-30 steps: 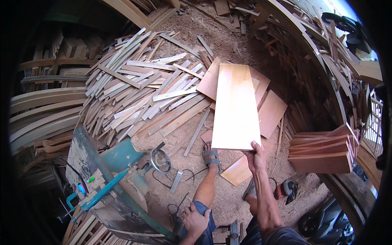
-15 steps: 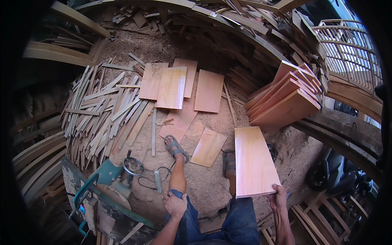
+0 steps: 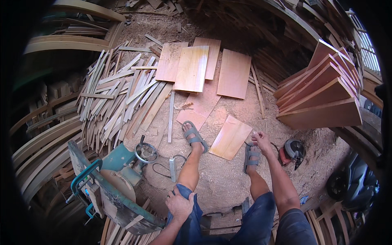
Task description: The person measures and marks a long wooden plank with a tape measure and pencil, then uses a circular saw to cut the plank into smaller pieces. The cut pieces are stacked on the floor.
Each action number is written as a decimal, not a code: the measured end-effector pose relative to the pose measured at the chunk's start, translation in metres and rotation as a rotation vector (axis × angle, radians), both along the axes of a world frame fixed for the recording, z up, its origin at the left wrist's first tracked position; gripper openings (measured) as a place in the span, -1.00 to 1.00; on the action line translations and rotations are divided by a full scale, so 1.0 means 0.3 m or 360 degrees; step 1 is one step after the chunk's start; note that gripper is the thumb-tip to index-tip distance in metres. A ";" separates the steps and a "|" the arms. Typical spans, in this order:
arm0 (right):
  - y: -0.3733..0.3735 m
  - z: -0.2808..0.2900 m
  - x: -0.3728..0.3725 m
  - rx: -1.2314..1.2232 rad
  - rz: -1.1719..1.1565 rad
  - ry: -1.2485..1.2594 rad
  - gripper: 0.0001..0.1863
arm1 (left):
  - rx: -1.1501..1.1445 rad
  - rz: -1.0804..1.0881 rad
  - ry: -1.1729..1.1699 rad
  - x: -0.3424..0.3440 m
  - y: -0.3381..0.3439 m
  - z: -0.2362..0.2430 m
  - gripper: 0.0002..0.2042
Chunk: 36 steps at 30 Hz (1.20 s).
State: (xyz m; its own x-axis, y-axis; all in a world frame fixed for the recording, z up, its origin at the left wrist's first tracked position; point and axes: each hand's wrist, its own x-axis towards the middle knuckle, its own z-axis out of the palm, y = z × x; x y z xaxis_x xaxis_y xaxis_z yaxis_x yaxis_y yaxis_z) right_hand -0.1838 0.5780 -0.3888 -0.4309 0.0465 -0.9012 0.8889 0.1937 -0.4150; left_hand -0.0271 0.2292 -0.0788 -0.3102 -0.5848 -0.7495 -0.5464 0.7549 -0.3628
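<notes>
My left hand [image 3: 179, 204] lies over my left knee, on the hem of the blue shorts, fingers spread and holding nothing. Low over the floor, my right hand [image 3: 261, 143] reaches out above my right sandal [image 3: 251, 158]. Its fingers are slightly bent and apart, close to the right corner of a flat wooden board [image 3: 230, 138] between my feet; no grip on the board shows. To the far right several reddish boards stand leaning together, the nearest board [image 3: 322, 115] at the front of that stack. Further ahead lie more flat boards, among them a pale one [image 3: 192, 68] and a pinkish one [image 3: 234, 74].
A heap of thin wood strips [image 3: 118, 94] spreads at the left. Nearer stands a green machine with a handwheel [image 3: 146, 152]. A red and black circular saw [image 3: 292, 152] sits right of my foot. A power strip [image 3: 172, 170] with a cable lies on the sawdust floor.
The board my right hand held now stands against the front of the right-hand stack. My right hand has let go and moved forward, down to the floor board. My left hand stays on the knee.
</notes>
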 end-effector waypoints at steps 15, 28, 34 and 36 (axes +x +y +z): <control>-1.013 -0.763 -0.061 0.0078 -0.0219 -0.0458 -0.55 | -0.0222 0.0436 0.0163 0.145 -0.157 -0.032 0.01; -1.209 -0.738 0.181 -0.0150 -0.0299 -0.0522 -0.43 | -0.0255 0.0428 0.0228 0.170 -0.242 -0.057 0.02; -1.286 -0.317 0.072 -0.0700 -0.1179 -0.0122 -0.53 | -0.0129 0.0500 0.0157 0.204 -0.176 -0.051 -0.02; -1.205 -0.144 0.025 -0.0668 -0.1294 0.0065 -0.53 | -0.0084 0.0506 0.0151 0.197 -0.149 -0.048 -0.05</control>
